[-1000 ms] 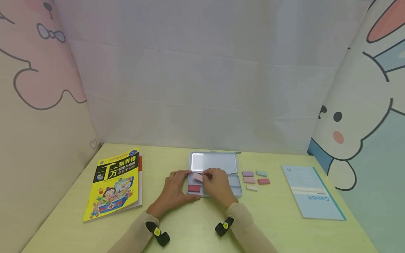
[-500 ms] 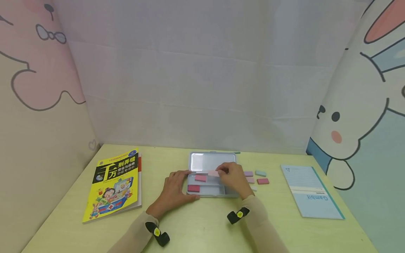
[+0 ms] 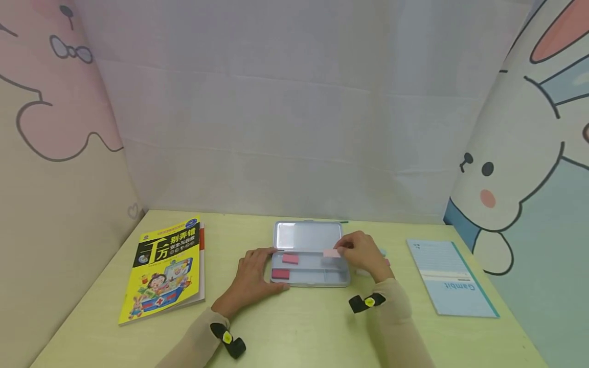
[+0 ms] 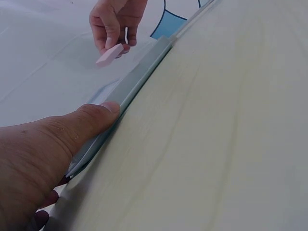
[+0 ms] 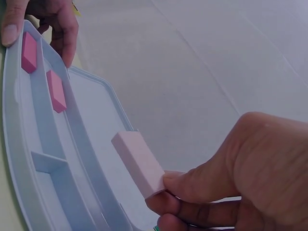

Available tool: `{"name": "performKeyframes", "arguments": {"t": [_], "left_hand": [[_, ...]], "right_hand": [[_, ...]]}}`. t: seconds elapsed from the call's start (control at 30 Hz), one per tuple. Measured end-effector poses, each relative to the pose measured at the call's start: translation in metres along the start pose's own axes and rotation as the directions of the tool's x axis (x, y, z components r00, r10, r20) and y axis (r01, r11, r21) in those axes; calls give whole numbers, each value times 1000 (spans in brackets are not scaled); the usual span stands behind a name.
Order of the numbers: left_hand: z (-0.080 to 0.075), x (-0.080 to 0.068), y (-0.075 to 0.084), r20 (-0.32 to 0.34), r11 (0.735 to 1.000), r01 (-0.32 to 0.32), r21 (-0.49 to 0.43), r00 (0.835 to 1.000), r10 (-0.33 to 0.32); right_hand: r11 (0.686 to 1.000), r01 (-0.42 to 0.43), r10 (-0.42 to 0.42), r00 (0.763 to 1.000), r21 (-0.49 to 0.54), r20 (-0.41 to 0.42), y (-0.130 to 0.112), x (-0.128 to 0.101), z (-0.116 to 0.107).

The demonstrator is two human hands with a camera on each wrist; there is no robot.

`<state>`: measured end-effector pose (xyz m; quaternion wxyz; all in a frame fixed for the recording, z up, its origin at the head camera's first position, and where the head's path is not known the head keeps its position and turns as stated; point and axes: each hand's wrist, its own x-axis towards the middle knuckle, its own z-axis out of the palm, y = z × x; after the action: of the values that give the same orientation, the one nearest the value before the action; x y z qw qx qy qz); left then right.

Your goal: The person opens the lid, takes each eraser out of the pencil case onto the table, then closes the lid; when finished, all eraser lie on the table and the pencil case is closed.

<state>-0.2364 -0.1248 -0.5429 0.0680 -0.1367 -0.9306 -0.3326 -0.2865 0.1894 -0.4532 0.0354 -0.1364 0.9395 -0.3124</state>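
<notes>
A light blue pencil box (image 3: 301, 278) lies on the table with its lid (image 3: 308, 236) raised. My left hand (image 3: 252, 275) grips its left end, thumb at the near edge and fingers at the far side. Between thumb and fingertips, my right hand (image 3: 364, 254) pinches a pale pink eraser (image 5: 138, 163) by one end, above the right part of the box. A dark pink eraser (image 5: 29, 53) sits at the left of the near compartment. In the long far compartment lies a lighter pink eraser (image 5: 56, 91), also toward the left.
Loose erasers lie right of the box, mostly hidden behind my right hand; a mint green eraser (image 3: 382, 252) and a whitish eraser (image 3: 363, 273) partly show. A yellow book (image 3: 161, 276) is at the left, a pale blue notepad (image 3: 453, 278) at the right. A pale curtain (image 3: 276, 128) hangs behind.
My right hand has moved right along the box with the pale pink eraser, leaving the lighter pink eraser uncovered in the far compartment. My left hand stays on the box.
</notes>
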Motion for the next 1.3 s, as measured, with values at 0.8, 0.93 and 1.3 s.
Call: {"name": "performKeyframes", "arguments": {"t": [0.8,0.93,1.3], "left_hand": [[-1,1,3,11,999,37,-15,999,-37],[-1,0,4,14,999,39,-8,999,-39],[0,1,4,5,1000,27,5,1000,-27]], "right_hand": [[994,42,-63,976,101,207,61,-24,-57],[995,-20,-2,975,95,224,72,-33,-66],[992,-116,124,971,-50,205,90,-41,-78]]}}
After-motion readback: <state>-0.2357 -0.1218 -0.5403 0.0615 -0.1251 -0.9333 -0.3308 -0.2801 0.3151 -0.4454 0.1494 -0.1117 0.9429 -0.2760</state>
